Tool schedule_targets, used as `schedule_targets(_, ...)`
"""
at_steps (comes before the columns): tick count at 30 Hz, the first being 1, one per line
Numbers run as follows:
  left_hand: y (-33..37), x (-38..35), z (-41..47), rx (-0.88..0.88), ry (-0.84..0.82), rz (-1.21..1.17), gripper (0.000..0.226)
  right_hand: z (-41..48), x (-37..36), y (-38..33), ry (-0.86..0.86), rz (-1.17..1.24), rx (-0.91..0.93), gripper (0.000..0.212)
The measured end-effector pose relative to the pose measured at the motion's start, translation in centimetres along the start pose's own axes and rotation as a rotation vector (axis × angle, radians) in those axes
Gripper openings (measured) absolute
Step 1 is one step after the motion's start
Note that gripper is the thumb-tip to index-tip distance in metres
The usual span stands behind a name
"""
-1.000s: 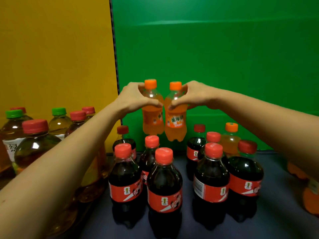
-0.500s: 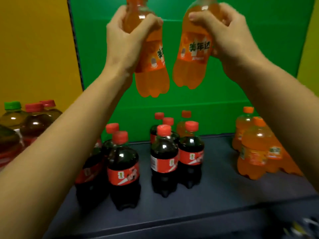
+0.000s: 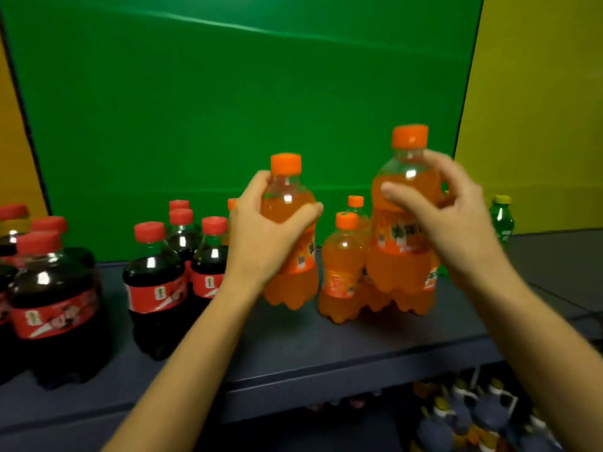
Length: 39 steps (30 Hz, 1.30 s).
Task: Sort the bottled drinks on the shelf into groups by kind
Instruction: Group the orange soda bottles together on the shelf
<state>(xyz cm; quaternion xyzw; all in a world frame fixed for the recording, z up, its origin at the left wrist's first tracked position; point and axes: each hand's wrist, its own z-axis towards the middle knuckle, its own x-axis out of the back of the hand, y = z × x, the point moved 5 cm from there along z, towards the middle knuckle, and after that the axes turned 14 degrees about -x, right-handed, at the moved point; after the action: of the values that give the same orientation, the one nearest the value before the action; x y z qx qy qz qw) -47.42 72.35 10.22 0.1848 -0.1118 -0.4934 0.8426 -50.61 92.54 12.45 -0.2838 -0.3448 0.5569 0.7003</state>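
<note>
Above the shelf (image 3: pixel 293 347), the left hand (image 3: pixel 261 243) wraps its fingers (image 3: pixel 256 185) round an orange bottle (image 3: pixel 290 288); the right hand (image 3: pixel 456 230) curls loosely round a second bottle (image 3: pixel 401 265), which may tip into packed neighbours (image 3: pixel 342 269).

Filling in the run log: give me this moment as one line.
left hand: grips orange bottle near shelf | right hand: holds second orange bottle by orange group | cola bottles: grouped at left

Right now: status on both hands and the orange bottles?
Left hand grips left orange bottle, upright. Right hand, fingers curled round right orange bottle, beside the standing orange group. Cola bottles apart, left; no blocker seen.
</note>
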Motion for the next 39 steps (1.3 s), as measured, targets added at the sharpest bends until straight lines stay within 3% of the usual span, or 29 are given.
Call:
schedule_targets(6, -3.8, -2.4, -4.3, 0.098, -0.006, 0.170, 0.030, -2.5, -1.3, 7.1, -0.030, -0.041, -0.077, 0.055)
schedule_targets(12, -5.8, -2.7, -5.6, 0.115, 0.051, 0.275, 0.046, -3.5, -3.8, 11.0, -0.015, 0.066, -0.152, 0.063)
schedule_targets(18, -7.4, -2.7, -5.3, 0.177, 0.025, 0.372, 0.060, -4.1, -6.6, 10.9, 0.009, 0.142, -0.089, 0.055)
schedule_targets(25, -8.6, -2.4, -4.8, 0.271, 0.023, 0.377, 0.064, -3.3, -10.1, 11.1, -0.089, 0.106, -0.131, 0.066)
schedule_targets(33, -8.6, -1.5, -5.2, 0.387, 0.022, 0.367, 0.083, -2.9, -9.8, 11.1, -0.071, 0.138, -0.147, 0.062)
schedule_targets(36, -7.3, -0.8, -5.5, 0.379, -0.042, 0.377, 0.090, -3.2, -9.1, 10.3, -0.047, 0.088, -0.080, 0.064)
schedule_targets(39, -4.9, -0.1, -6.3, 0.326, -0.100, 0.426, 0.078, -3.8, -8.2, 9.2, -0.016, 0.072, 0.037, 0.063)
